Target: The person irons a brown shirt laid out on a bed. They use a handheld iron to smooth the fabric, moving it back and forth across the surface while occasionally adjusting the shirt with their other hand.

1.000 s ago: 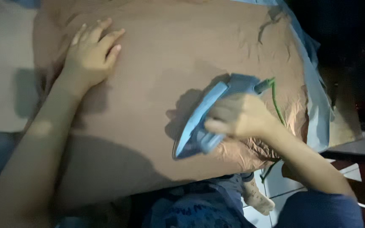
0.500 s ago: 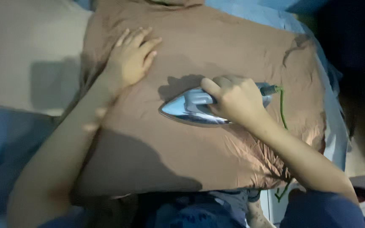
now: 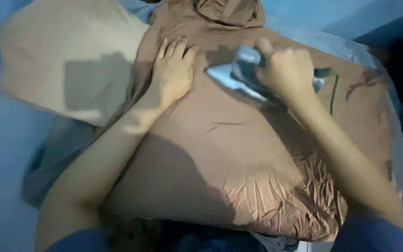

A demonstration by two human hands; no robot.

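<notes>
Right hand wrapped tight round the blue iron, left hand pressed flat, fingers spread, just beside it on the brown cloth.

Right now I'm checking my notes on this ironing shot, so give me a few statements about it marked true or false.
1. The right hand grips the iron. True.
2. The left hand lies flat on the brown cloth. True.
3. The iron stands upright on its heel. False: its soleplate lies on the cloth.
4. The cloth's near right corner is smooth. False: it is creased.
5. A green cord runs from the iron. True.
</notes>
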